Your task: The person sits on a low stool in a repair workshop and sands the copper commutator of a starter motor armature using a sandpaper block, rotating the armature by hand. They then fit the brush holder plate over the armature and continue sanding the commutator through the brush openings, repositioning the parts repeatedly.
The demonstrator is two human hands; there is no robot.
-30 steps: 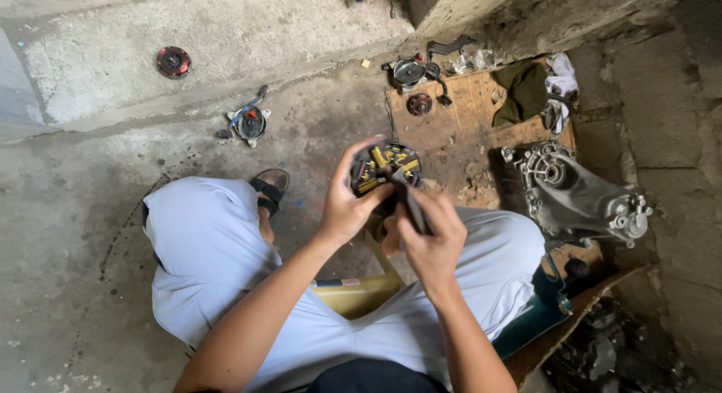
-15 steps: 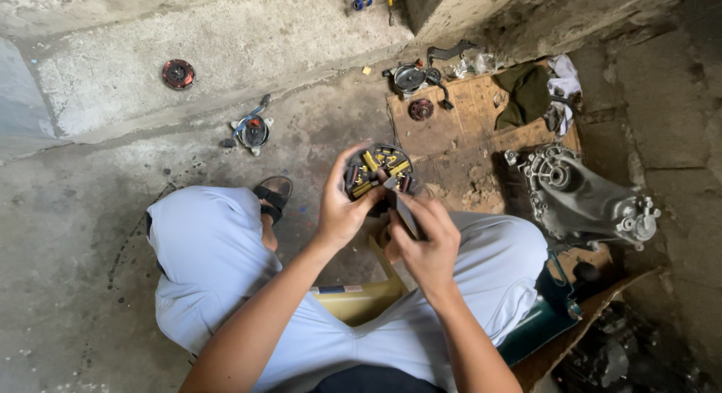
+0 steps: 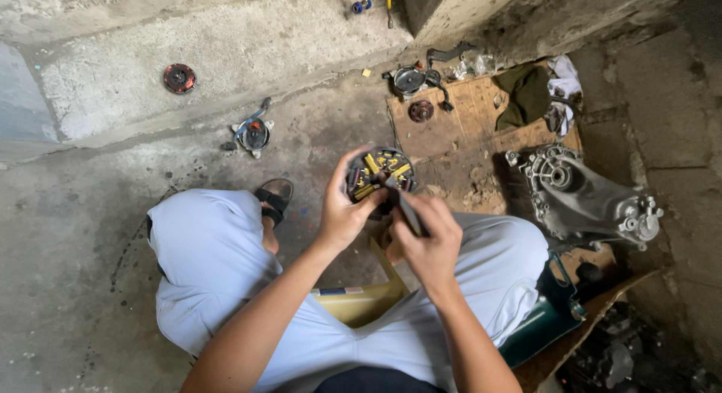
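Round dark coil plate with yellow-wrapped windings (image 3: 378, 175) sits mid-frame, held up above the person's knees, over the concrete floor (image 3: 68, 242). Left hand (image 3: 342, 212) wraps its left rim, thumb across the lower edge, fingers curled over the top; grip closed on the plate. Right hand (image 3: 430, 239) is just beside it at lower right, grip closed narrow on a thin dark tool (image 3: 406, 209) whose tip touches the plate's lower right face. Both hands nearly touch each other.

Below them: pale blue trouser legs (image 3: 218, 265), knees spread, a yellowish box-like part (image 3: 361, 303) between them. A foot in a dark sandal (image 3: 274, 197) shows left of the plate.

Right of the hands, close by, a grey cast-metal engine casing (image 3: 587, 201) lies on the floor, leaving little room on that side. Above the plate, a flat brown cardboard sheet (image 3: 470, 118) carries a small reddish round part (image 3: 420, 111), a dark round cover (image 3: 410, 80) at its top left edge, an olive green cloth (image 3: 526, 92) and a white rag (image 3: 562, 81) at its right edge.

Left side is more open: bare floor, with a small round part with a blue wire (image 3: 254, 133) near the raised concrete step's (image 3: 226, 47) edge, and a red-rimmed round disc (image 3: 179, 78) on the step, well apart. A dark green container (image 3: 545, 325) sits by the right knee at the frame's lower right.
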